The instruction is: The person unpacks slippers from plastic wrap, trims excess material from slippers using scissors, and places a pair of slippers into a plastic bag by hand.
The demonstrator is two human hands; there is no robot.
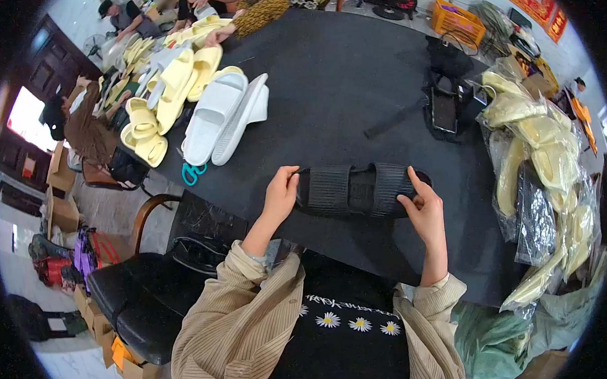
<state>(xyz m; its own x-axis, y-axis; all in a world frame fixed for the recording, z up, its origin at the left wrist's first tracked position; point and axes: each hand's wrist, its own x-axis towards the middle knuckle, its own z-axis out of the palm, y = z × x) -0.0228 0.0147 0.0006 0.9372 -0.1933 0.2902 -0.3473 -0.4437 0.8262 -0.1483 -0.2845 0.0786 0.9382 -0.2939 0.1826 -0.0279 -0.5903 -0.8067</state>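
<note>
A pair of black ribbed slippers [360, 190] is held level over the dark table [334, 77], close to its near edge. Fingers of my left hand [281, 194] are closed on the left end of the pair. My right hand [424, 210] grips the right end, thumb on the ribbed strap and forefinger along the top. Light grey slippers [216, 113] lie on the table to the left, with yellow slippers [177, 85] beyond them. Yellow slippers in clear plastic bags [546, 144] are heaped at the right edge.
A phone [445, 109] and a black bag [448, 61] lie at the table's right. Teal cord [193, 174] hangs at the left edge. A black chair [139, 297] stands to my left. Co-workers sit along the table's far left side, one reaching among the yellow slippers.
</note>
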